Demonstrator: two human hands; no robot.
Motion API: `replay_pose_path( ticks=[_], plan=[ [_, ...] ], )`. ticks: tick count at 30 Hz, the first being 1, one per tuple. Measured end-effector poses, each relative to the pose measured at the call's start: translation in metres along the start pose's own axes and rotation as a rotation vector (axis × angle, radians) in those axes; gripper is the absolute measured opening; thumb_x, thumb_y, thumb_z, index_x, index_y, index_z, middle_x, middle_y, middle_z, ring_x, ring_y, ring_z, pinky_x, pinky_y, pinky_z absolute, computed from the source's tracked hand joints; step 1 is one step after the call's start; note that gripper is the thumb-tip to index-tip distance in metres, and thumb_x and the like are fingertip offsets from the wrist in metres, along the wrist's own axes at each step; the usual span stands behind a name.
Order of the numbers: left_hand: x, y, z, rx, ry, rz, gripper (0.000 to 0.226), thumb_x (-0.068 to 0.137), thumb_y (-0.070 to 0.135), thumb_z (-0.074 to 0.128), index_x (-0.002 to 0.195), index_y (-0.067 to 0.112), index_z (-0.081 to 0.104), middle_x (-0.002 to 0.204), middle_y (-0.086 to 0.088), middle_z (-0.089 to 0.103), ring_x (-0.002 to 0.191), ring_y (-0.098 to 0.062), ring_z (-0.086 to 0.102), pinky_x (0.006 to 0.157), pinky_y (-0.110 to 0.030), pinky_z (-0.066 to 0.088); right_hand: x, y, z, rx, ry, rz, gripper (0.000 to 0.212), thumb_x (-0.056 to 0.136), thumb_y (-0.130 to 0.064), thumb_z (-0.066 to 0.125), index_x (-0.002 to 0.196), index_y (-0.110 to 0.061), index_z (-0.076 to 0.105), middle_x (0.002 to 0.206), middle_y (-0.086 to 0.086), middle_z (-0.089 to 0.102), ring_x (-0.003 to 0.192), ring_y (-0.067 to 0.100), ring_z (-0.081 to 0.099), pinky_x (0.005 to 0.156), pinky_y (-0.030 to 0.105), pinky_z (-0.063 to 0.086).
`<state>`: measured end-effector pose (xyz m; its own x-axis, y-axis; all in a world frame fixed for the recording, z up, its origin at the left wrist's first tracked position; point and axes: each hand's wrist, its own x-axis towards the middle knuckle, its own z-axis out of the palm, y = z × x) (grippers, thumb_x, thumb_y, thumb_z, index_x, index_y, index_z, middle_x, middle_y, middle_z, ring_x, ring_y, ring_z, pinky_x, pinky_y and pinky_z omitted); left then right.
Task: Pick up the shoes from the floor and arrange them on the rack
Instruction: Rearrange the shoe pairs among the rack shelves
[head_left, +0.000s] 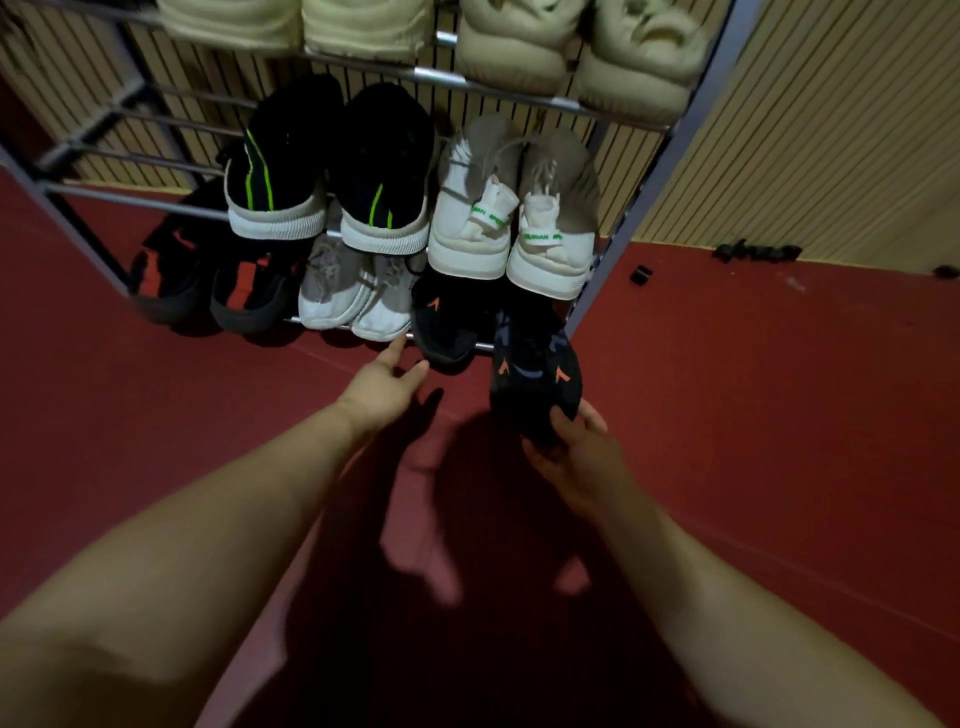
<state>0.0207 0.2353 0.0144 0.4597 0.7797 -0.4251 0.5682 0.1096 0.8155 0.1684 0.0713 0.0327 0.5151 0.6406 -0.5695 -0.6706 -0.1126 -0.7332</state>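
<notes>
Shoe (535, 364) juts ahead from curled right grip (571, 457) clasping its end; left grip (382, 387) spread, empty.

The four pale cream padded shoes (511, 52) on the top tier of the grey metal rack (691, 104) are cut off by the upper edge, so their fronts are out of sight. The heel of the dark fabric shoe with orange arrow marks (535, 364) is covered by the gripping right hand (576, 457) (its far end is hidden behind a white lace-up sneaker (550, 249)). The small black bits (756, 252) on the red floor (779, 389) are too small to tell.
</notes>
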Motion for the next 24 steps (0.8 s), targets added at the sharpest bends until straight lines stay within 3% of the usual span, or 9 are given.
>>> replay_pose_path(
  ticks=[4, 7, 9, 12, 16, 18, 20, 22, 24],
  plan=[
    [-0.018, 0.003, -0.017, 0.162, -0.016, 0.023, 0.072, 0.09, 0.041, 0.056, 0.15, 0.026, 0.019, 0.143, -0.02, 0.04, 0.13, -0.028, 0.044, 0.111, -0.034, 0.033, -0.016, -0.023, -0.026, -0.164, -0.075, 0.007, 0.043, 0.096, -0.009, 0.046, 0.137, -0.022, 0.041, 0.121, 0.001, 0.058, 0.089, 0.016, 0.061, 0.068, 0.033, 0.047],
    [-0.029, 0.01, -0.025, 0.342, -0.033, 0.079, 0.077, 0.087, 0.048, 0.058, 0.15, 0.033, 0.015, 0.151, -0.021, 0.02, 0.139, -0.032, 0.029, 0.115, -0.034, 0.024, -0.024, -0.04, -0.048, -0.195, -0.191, 0.043, 0.043, 0.094, -0.011, 0.048, 0.136, -0.017, 0.041, 0.08, -0.002, 0.063, 0.059, 0.008, 0.06, 0.054, 0.026, 0.05],
    [-0.038, 0.017, -0.026, 0.464, -0.056, 0.161, 0.083, 0.085, 0.05, 0.059, 0.15, 0.034, 0.01, 0.151, -0.017, 0.018, 0.14, -0.032, 0.023, 0.114, -0.032, 0.02, -0.025, -0.049, -0.062, -0.206, -0.265, 0.058, 0.069, 0.076, -0.022, 0.072, 0.137, -0.016, 0.041, 0.074, 0.002, 0.055, 0.051, 0.011, 0.05, 0.048, 0.023, 0.045],
    [-0.047, 0.025, -0.026, 0.696, -0.065, 0.35, 0.095, 0.08, 0.052, 0.064, 0.15, 0.031, 0.004, 0.151, -0.012, 0.017, 0.14, -0.028, 0.017, 0.113, -0.03, 0.016, -0.024, -0.06, -0.075, -0.299, -0.366, 0.119, 0.106, 0.038, -0.033, 0.094, 0.132, -0.021, 0.049, 0.086, 0.006, 0.055, 0.062, 0.017, 0.049, 0.057, 0.026, 0.04],
    [-0.056, 0.032, -0.023, 1.11, -0.042, 0.599, 0.11, 0.074, 0.06, 0.065, 0.149, 0.029, -0.009, 0.151, -0.017, 0.012, 0.142, -0.032, 0.009, 0.115, -0.039, 0.011, -0.025, -0.067, -0.074, -0.398, -0.479, 0.217, 0.079, 0.043, -0.032, 0.093, 0.117, -0.031, 0.064, 0.094, 0.01, 0.048, 0.07, 0.018, 0.046, 0.058, 0.026, 0.042],
    [-0.063, 0.033, -0.026, 1.231, 0.017, 0.69, 0.112, 0.07, 0.063, 0.066, 0.147, 0.033, -0.01, 0.145, -0.017, 0.023, 0.136, -0.033, 0.021, 0.11, -0.041, 0.016, -0.022, -0.067, -0.072, -0.451, -0.543, 0.245, 0.073, 0.049, -0.032, 0.091, 0.117, -0.035, 0.064, 0.107, 0.011, 0.04, 0.079, 0.018, 0.039, 0.065, 0.028, 0.041],
    [-0.067, 0.035, -0.032, 1.267, 0.101, 0.818, 0.114, 0.063, 0.065, 0.07, 0.146, 0.034, -0.001, 0.136, -0.019, 0.037, 0.125, -0.035, 0.035, 0.103, -0.043, 0.025, -0.021, -0.068, -0.067, -0.517, -0.572, 0.265, 0.077, 0.048, -0.032, 0.092, 0.119, -0.037, 0.063, 0.109, 0.01, 0.04, 0.076, 0.017, 0.038, 0.061, 0.025, 0.047],
    [-0.069, 0.037, -0.039, 1.306, 0.082, 0.878, 0.116, 0.059, 0.066, 0.071, 0.148, 0.035, 0.003, 0.14, -0.02, 0.034, 0.127, -0.036, 0.034, 0.104, -0.046, 0.024, -0.02, -0.072, -0.061, -0.57, -0.598, 0.272, 0.085, 0.043, -0.034, 0.093, 0.122, -0.035, 0.06, 0.102, 0.01, 0.046, 0.068, 0.016, 0.041, 0.053, 0.024, 0.049],
    [-0.067, 0.034, -0.044, 1.335, -0.042, 0.823, 0.121, 0.062, 0.067, 0.068, 0.142, 0.041, -0.019, 0.151, -0.017, 0.016, 0.137, -0.034, 0.019, 0.111, -0.045, 0.015, -0.018, -0.076, -0.055, -0.602, -0.645, 0.279, 0.091, 0.043, -0.035, 0.093, 0.126, -0.033, 0.056, 0.108, 0.011, 0.054, 0.073, 0.02, 0.05, 0.058, 0.026, 0.051]
  ],
)
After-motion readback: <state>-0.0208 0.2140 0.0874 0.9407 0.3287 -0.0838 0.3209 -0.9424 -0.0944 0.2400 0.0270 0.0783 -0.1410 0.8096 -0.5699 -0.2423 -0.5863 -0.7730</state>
